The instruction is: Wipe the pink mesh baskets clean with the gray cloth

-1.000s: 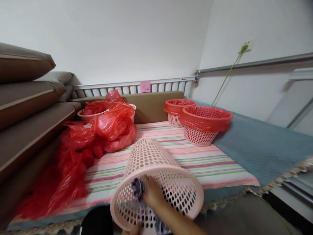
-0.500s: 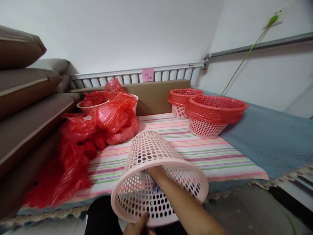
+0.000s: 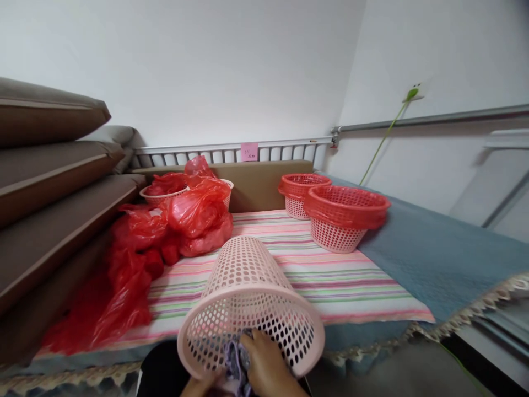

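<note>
A pink perforated plastic basket (image 3: pixel 248 270) lies tipped on its side, its open mouth facing me, at the near edge of the striped cloth. My right hand (image 3: pixel 264 358) is at the mouth, fingers closed around a crumpled grey-purple cloth (image 3: pixel 236 361). At the lower rim, my left hand (image 3: pixel 204 383) meets the cloth's lower end; its fingers are partly cut off by the picture's edge and blurred.
Two baskets lined with red bags, a larger one (image 3: pixel 341 234) and a smaller one (image 3: pixel 295 207), stand at the right. Red plastic bags (image 3: pixel 198 212) heap at the left, beside stacked brown cushions (image 3: pixel 49 165). A striped cloth (image 3: pixel 339 286) covers the blue bedspread (image 3: pixel 430 237).
My right hand has drawn back from deep inside the basket to its mouth, bringing the cloth along. The camera view has tilted up slightly.
</note>
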`<action>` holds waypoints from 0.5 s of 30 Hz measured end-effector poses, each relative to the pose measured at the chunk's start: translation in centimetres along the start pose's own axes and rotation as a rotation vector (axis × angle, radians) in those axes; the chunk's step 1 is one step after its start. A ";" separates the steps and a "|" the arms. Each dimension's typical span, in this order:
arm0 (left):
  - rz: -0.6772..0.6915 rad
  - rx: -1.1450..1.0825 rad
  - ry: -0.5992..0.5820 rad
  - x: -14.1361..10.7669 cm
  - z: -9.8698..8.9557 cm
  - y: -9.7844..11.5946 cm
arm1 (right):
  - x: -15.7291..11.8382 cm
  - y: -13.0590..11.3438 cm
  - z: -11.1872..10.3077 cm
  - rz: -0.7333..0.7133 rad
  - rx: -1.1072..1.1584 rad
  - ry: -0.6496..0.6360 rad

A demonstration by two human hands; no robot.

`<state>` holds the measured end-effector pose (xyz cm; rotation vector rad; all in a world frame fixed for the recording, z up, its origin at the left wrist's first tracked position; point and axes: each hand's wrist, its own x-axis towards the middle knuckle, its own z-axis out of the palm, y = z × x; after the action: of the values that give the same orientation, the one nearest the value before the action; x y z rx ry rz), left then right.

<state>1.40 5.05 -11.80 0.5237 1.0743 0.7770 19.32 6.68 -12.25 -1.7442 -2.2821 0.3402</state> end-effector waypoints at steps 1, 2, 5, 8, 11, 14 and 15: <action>0.037 0.035 0.041 -0.4 -0.7 0.5 | 0.2 -0.1 0.0 -0.004 -0.010 -0.003; 0.068 0.081 0.088 -0.8 -1.3 1.0 | 0.3 -0.3 0.0 -0.008 -0.021 -0.011; 0.134 0.226 0.187 -1.8 -2.1 1.8 | -0.2 -0.6 0.0 -0.015 -0.046 -0.061; 0.196 0.298 0.209 -1.9 -1.5 1.8 | -0.6 -0.3 -0.3 -0.030 -0.051 -0.092; 0.217 0.391 0.195 -1.5 -0.8 1.8 | 0.7 0.2 -0.9 -0.047 -0.015 -0.021; 0.225 0.503 0.184 -1.6 -0.2 2.1 | 4.4 0.5 -2.1 -0.008 0.056 0.044; 0.230 0.514 0.180 -1.8 0.0 2.2 | 6.0 0.6 -2.5 0.007 0.098 0.063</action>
<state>0.28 5.08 -9.17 1.0423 1.4071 0.7558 19.16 12.70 -9.71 -1.6914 -2.1777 0.3858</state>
